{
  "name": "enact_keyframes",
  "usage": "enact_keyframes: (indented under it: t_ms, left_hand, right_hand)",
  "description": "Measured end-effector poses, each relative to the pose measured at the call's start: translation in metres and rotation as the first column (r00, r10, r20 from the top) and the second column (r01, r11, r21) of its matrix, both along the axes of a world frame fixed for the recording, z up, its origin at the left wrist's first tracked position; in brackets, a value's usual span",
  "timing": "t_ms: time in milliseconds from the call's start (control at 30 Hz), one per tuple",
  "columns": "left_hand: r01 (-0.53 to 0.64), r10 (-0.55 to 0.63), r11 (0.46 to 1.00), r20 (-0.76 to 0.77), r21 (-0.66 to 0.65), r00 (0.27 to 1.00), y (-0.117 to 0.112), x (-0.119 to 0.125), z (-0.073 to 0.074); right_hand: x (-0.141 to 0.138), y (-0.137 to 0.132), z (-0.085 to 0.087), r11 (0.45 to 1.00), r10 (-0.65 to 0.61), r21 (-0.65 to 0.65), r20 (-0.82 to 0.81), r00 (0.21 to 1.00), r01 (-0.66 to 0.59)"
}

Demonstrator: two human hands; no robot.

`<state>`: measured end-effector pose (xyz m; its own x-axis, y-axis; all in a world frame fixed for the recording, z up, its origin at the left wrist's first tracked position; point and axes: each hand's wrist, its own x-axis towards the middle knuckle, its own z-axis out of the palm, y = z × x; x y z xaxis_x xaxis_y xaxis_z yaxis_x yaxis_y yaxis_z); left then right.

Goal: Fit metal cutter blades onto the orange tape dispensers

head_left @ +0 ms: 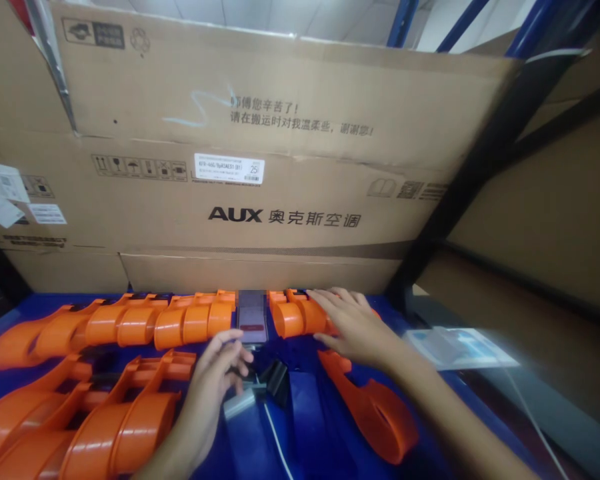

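Observation:
My right hand point(347, 323) reaches to the back row on the right, its fingers over the top of an orange tape dispenser point(313, 317) and its thumb at the front. The palm hides part of that row. My left hand point(220, 370) is half curled over the middle of the blue surface, fingers apart, with nothing visible in it. Just right of its fingertips lies a small black part point(277, 381), and a grey roller-like piece point(239, 403) lies below them. A single orange dispenser point(380, 417) rests near my right forearm.
Several orange dispensers stand in a back row point(170, 323) and a front row point(95, 420) on the left. A phone-like device point(253, 317) is at the back centre. A large cardboard sheet point(280, 200) rises behind. A dark metal post point(460, 180) slants on the right, near a leaflet point(460, 348).

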<state>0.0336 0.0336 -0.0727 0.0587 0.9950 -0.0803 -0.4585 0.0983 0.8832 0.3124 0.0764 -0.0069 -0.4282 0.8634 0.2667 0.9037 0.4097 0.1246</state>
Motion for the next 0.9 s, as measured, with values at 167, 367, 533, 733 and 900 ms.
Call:
enact_keyframes:
  t_ms: [167,367,533,733,900]
  left_hand:
    - [0.013,-0.013,1.0,0.011,0.002,1.0,-0.003,0.0,0.007]
    - [0.031,-0.031,1.0,0.016,0.006,0.999,-0.005,0.0,0.008]
    - [0.046,-0.046,0.998,0.003,0.035,0.999,-0.006,0.0,0.007]
    - [0.014,-0.009,0.997,-0.065,0.074,0.998,-0.006,-0.001,0.005]
    - [-0.047,0.045,0.989,0.015,0.14,0.999,-0.009,-0.002,0.008]
  right_hand:
    - [-0.008,0.034,-0.008,0.995,0.078,-0.071,0.088,0.993,-0.072]
    - [-0.006,0.028,0.011,0.992,0.115,-0.059,0.098,0.989,-0.11]
    - [-0.001,0.015,0.04,0.993,0.114,0.014,0.08,0.99,-0.115]
    - [-0.015,-0.025,0.082,0.97,0.145,0.2,-0.01,0.989,-0.141]
    - [-0.062,-0.076,0.083,0.93,0.35,0.191,-0.198,0.916,-0.314]
